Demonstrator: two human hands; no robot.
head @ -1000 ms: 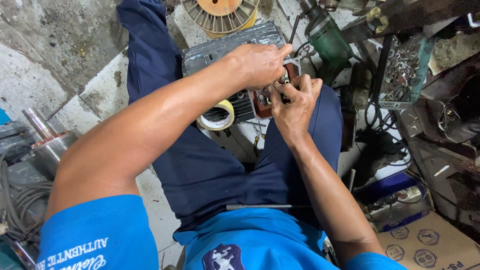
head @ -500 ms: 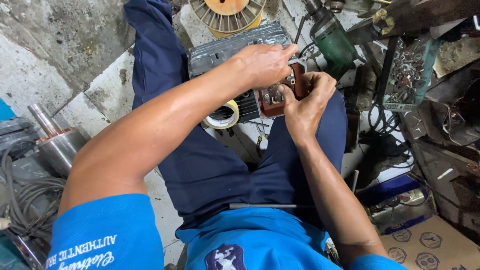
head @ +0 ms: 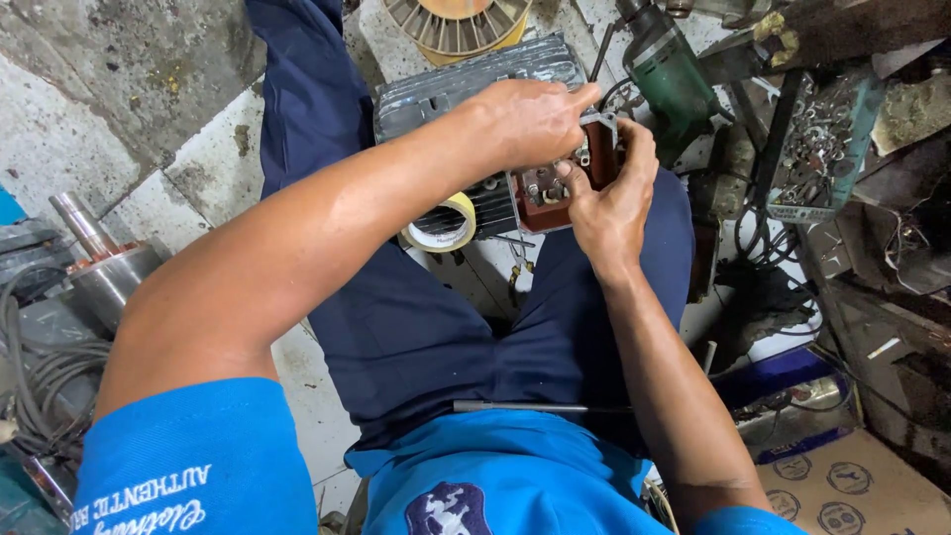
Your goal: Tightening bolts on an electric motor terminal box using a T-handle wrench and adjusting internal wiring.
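1. Your left hand (head: 530,121) lies curled over the top of the electric motor (head: 466,84), fingers bent and pinching at the upper edge of its terminal box (head: 555,188); whether anything small sits between the fingertips cannot be told.
2. Your right hand (head: 606,203) comes up from below, thumb and fingers closed round the right side of the reddish terminal box, gripping it.
3. The terminal box sits on the near face of the grey ribbed motor, which stands on the floor between your legs, just past your knees.
4. A roll of yellowish tape (head: 441,224) lies against the motor's lower left edge, under your left forearm.
5. A green power drill (head: 674,74) lies just to the right of the motor, and a wire spool (head: 456,22) stands behind it.
6. A tray of small metal hardware (head: 822,149) sits further right, well apart from both hands.
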